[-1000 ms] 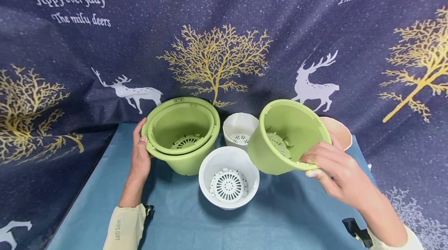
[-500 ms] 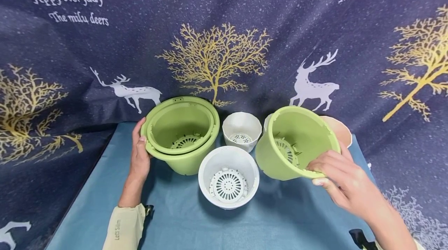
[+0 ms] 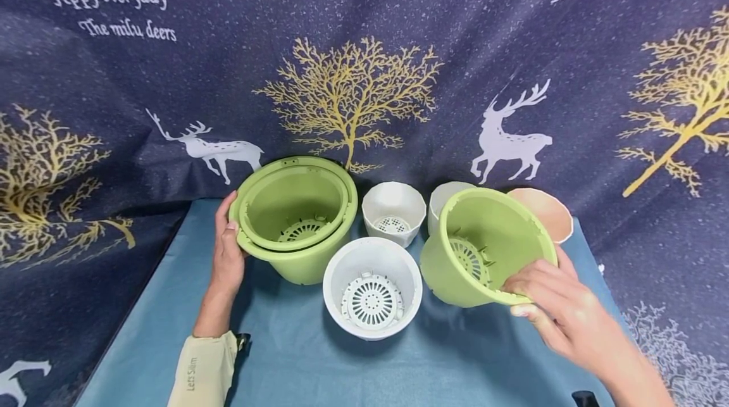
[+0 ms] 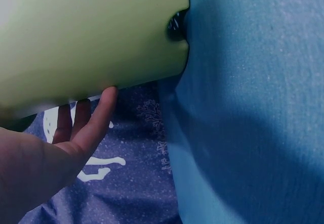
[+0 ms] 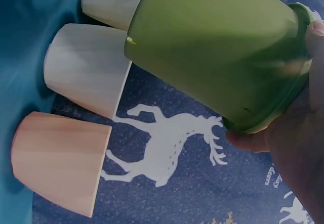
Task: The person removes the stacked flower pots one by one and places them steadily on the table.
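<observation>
Two green plastic flower pots [image 3: 309, 271], one nested inside the other, stand at the left. My left hand [image 3: 226, 255] holds their rim at the left side; in the left wrist view its fingers [image 4: 104, 107] touch the outer wall from outside. My right hand [image 3: 560, 309] pinches the rim of another green flower pot [image 3: 455, 280], thumb outside and fingers over the edge. This pot is tilted, its mouth toward the hand, and slotted drainage holes show in its base. Between the green pots stands a white flower pot [image 3: 373, 325] with a slotted base.
Behind, a small white faceted pot [image 3: 393, 204], another white pot [image 3: 450, 195] and a peach pot [image 3: 547, 211] line the back edge. The held pot partly covers the second and third. A blue cloth [image 3: 364, 375] covers the table; a dark printed curtain [image 3: 364, 2] hangs behind.
My right hand has moved right and toward me with the tilted green pot, uncovering more of the white pot behind. My left hand and the nested pots stay nearly still.
</observation>
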Available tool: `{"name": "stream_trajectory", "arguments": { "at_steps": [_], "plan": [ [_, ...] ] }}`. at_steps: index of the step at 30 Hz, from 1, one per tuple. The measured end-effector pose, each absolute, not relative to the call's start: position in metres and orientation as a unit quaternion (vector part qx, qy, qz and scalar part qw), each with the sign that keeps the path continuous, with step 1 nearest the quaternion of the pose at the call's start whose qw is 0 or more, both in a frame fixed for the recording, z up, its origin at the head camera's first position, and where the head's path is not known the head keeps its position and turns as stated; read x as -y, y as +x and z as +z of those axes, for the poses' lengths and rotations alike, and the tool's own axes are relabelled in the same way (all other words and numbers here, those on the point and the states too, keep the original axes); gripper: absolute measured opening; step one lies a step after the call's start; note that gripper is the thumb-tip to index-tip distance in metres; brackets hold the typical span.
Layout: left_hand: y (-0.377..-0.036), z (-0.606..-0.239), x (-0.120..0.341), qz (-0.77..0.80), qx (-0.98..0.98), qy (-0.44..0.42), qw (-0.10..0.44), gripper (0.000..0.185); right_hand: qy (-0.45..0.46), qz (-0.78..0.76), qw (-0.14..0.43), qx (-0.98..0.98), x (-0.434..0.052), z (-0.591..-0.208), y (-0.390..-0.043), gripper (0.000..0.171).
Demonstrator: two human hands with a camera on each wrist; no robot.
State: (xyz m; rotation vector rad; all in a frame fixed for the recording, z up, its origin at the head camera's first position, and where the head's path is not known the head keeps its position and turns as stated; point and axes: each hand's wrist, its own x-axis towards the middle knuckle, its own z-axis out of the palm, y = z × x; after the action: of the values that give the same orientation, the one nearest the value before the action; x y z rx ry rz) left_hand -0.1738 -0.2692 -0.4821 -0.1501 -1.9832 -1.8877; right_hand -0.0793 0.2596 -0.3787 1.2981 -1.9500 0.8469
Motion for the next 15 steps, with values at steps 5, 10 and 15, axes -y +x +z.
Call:
{"name": "stream_trajectory", "arguments": {
  "at_steps": [5,10,15],
  "plan": [
    [-0.174,-0.482,0.269,-0.675,0.708,-0.056,0.199,0.055,0.49,0.319,0.322,0.744,-0.259,-0.384,-0.075,0.036],
    [-0.174,-0.482,0.268,-0.675,0.707,-0.058,0.202,0.055,0.489,0.309,0.329,0.747,-0.255,-0.39,-0.072,0.038],
    [-0.174,-0.481,0.268,-0.676,0.707,-0.059,0.201,0.055,0.48,0.295,0.329,0.758,-0.254,-0.399,-0.07,0.04]
  ]
}}
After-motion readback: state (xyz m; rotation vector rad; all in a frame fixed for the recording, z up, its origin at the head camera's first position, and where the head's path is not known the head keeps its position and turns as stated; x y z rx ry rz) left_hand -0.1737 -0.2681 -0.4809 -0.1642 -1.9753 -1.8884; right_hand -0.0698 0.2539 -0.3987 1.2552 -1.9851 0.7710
